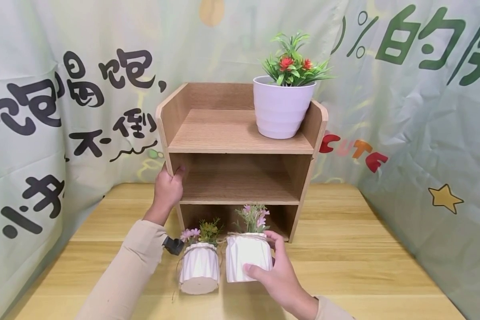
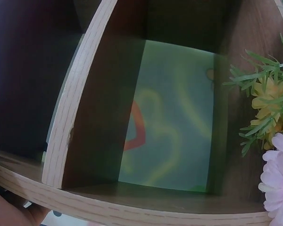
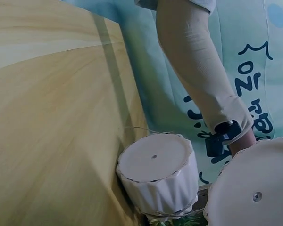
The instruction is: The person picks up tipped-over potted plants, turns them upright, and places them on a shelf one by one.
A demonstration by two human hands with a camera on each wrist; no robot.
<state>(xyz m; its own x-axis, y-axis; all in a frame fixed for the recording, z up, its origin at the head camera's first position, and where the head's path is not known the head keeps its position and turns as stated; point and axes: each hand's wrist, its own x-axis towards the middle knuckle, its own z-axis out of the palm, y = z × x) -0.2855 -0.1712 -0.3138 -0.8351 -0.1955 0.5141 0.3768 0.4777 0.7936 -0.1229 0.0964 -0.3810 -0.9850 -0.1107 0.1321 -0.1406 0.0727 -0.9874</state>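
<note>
My left hand [image 1: 169, 189] grips the left side panel of a wooden shelf unit [image 1: 240, 146], thumb on the inner side at the middle compartment. My right hand [image 1: 282, 275] holds a white fluted flowerpot [image 1: 248, 258] with pink flowers in front of the bottom compartment, thumb on its front and fingers round the right side. Left of it, a second white fluted pot [image 1: 200, 269] lies tipped on the table with its base toward me, twine round its neck. The pale bases of this pot [image 3: 155, 157] and the held pot [image 3: 254, 188] show in the right wrist view.
A larger white pot [image 1: 284, 109] with red flowers stands on the shelf's top right. The wooden table [image 1: 352, 249] runs out to both sides. Printed curtains [image 1: 416, 111] hang close behind and beside it.
</note>
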